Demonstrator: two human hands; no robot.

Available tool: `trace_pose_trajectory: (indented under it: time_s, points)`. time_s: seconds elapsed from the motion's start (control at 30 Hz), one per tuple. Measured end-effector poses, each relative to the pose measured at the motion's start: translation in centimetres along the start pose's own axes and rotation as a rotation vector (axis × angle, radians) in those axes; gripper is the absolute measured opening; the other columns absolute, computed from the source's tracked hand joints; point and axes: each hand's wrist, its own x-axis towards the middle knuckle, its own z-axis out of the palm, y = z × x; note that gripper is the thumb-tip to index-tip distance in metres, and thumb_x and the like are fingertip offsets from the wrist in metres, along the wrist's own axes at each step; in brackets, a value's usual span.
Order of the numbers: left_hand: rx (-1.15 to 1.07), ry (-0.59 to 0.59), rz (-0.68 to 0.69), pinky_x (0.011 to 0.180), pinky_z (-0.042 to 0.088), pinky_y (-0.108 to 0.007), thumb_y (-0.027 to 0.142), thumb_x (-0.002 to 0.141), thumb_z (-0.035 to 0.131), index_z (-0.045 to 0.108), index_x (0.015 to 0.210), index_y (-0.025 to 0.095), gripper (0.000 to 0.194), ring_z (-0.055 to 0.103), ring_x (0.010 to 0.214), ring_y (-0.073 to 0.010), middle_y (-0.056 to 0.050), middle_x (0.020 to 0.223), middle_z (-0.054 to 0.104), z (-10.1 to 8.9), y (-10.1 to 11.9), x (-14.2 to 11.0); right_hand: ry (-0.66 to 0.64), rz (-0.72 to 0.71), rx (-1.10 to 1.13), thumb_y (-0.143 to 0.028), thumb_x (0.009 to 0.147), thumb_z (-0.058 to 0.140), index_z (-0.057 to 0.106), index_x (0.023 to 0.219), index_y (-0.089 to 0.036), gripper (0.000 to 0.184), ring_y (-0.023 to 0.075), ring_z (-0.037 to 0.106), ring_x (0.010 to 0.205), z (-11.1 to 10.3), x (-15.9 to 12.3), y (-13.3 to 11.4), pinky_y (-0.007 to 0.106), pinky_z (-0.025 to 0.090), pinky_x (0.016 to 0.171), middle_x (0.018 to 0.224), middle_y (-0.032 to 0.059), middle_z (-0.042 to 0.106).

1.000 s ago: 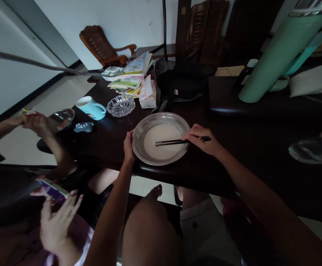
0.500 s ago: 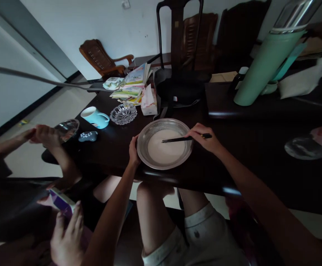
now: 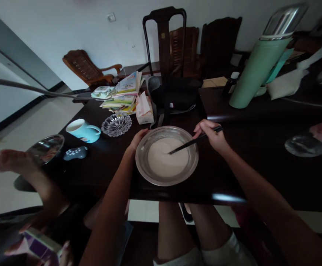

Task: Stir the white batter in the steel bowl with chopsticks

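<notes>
A round metal bowl (image 3: 142, 168) stands on the dark table near its front edge. Pale, creamy batter (image 3: 166, 164) fills its bottom, with a swirl on the surface. My left hand (image 3: 139, 139) is closed on the bowl's left rim; part of its fingers is hidden behind the rim. In my right hand (image 3: 211, 135) is a pair of black chopsticks (image 3: 187, 144), held at a slant over the bowl's right rim. Their tips are dipped in the batter near the middle.
Left of the bowl are a glass dish (image 3: 117, 125), a light blue mug (image 3: 83, 130) and a grey controller-shaped item (image 3: 75, 153). Behind stand a tissue pack (image 3: 144, 111) and a black bag (image 3: 174, 94). A green thermos (image 3: 260, 70) rises at right. Other people's hands (image 3: 13, 161) show at left.
The chopsticks now stand more steeply, and their tips have shifted within the batter. My left hand sits farther up the bowl's rim. The camera view has shifted.
</notes>
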Motion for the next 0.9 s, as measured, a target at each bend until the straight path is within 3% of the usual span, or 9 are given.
trace_pose_trajectory:
  time_s: [0.13,0.23,0.33,0.43,0.5,0.67,0.77,0.83,0.9]
  points:
    - [0.087,-0.112,-0.062,0.083,0.054,-0.042,0.033,0.083,0.054,0.074,0.093,0.016,0.028,0.071,0.086,-0.0285,-0.007,0.082,0.076,1.0,0.4,2.5,-0.115,0.022,0.037,-0.046,0.094,0.047,0.068,0.074,-0.018,0.040,0.0155,0.063,0.059,-0.8,-0.5,0.4,0.030,0.047,0.060,0.063,0.0026,0.067]
    - [0.118,-0.160,-0.108,0.082,0.054,-0.043,0.035,0.083,0.054,0.074,0.094,0.017,0.030,0.071,0.084,-0.0288,-0.007,0.080,0.076,1.2,0.3,3.1,-0.253,-0.060,-0.140,-0.040,0.092,0.052,0.074,0.080,-0.021,0.032,0.0172,0.062,0.073,-1.0,-1.1,0.8,0.032,0.048,0.069,0.076,0.0047,0.070]
    - [0.135,-0.189,-0.110,0.082,0.054,-0.042,0.035,0.083,0.053,0.075,0.091,0.017,0.029,0.071,0.084,-0.0287,-0.007,0.078,0.076,1.0,0.4,3.1,-0.181,-0.099,-0.184,-0.036,0.092,0.054,0.075,0.082,-0.023,0.026,0.0175,0.061,0.074,-1.6,-1.0,1.1,0.033,0.047,0.070,0.077,0.0043,0.069]
    - [0.166,-0.195,-0.076,0.085,0.053,-0.044,0.035,0.082,0.056,0.075,0.088,0.018,0.026,0.071,0.089,-0.0306,-0.007,0.080,0.076,0.9,0.5,3.2,-0.035,-0.059,-0.067,-0.038,0.095,0.048,0.071,0.075,-0.023,0.034,0.0177,0.061,0.065,-2.2,-0.9,1.2,0.032,0.046,0.065,0.064,0.0026,0.067]
    - [0.186,-0.186,-0.060,0.086,0.053,-0.046,0.036,0.081,0.059,0.075,0.086,0.018,0.024,0.071,0.088,-0.0313,-0.007,0.079,0.076,0.8,0.5,3.3,-0.021,-0.041,0.001,-0.039,0.096,0.045,0.070,0.077,-0.023,0.035,0.0181,0.061,0.062,-2.2,-1.0,1.1,0.033,0.046,0.063,0.061,0.0024,0.067]
    - [0.215,-0.162,-0.029,0.083,0.054,-0.045,0.037,0.077,0.065,0.074,0.080,0.019,0.020,0.071,0.081,-0.0304,-0.005,0.070,0.074,0.4,0.3,3.7,-0.290,-0.116,-0.157,-0.035,0.091,0.057,0.074,0.083,-0.023,0.022,0.0192,0.062,0.075,-1.2,-1.4,0.6,0.033,0.048,0.067,0.078,0.0048,0.072]
    - [0.193,-0.205,-0.052,0.083,0.053,-0.044,0.038,0.079,0.063,0.074,0.077,0.019,0.022,0.071,0.079,-0.0295,-0.006,0.071,0.074,0.3,0.3,3.6,-0.177,-0.123,-0.210,-0.036,0.090,0.057,0.074,0.083,-0.025,0.022,0.0196,0.062,0.074,-1.8,-1.3,0.6,0.035,0.047,0.069,0.077,0.0043,0.071]
    - [0.158,-0.223,-0.075,0.084,0.053,-0.041,0.037,0.081,0.060,0.074,0.078,0.019,0.023,0.072,0.078,-0.0273,-0.006,0.073,0.075,0.4,0.3,3.4,-0.037,-0.074,-0.125,-0.038,0.094,0.048,0.072,0.078,-0.024,0.032,0.0194,0.062,0.068,-2.3,-1.4,0.6,0.035,0.047,0.066,0.070,0.0042,0.069]
    - [0.140,-0.223,-0.099,0.084,0.053,-0.039,0.034,0.084,0.057,0.075,0.079,0.019,0.024,0.071,0.075,-0.0249,-0.006,0.074,0.075,0.5,0.5,3.1,-0.017,-0.049,-0.023,-0.038,0.096,0.044,0.071,0.080,-0.024,0.034,0.0183,0.061,0.063,-2.3,-1.4,0.6,0.033,0.045,0.062,0.063,0.0026,0.068]
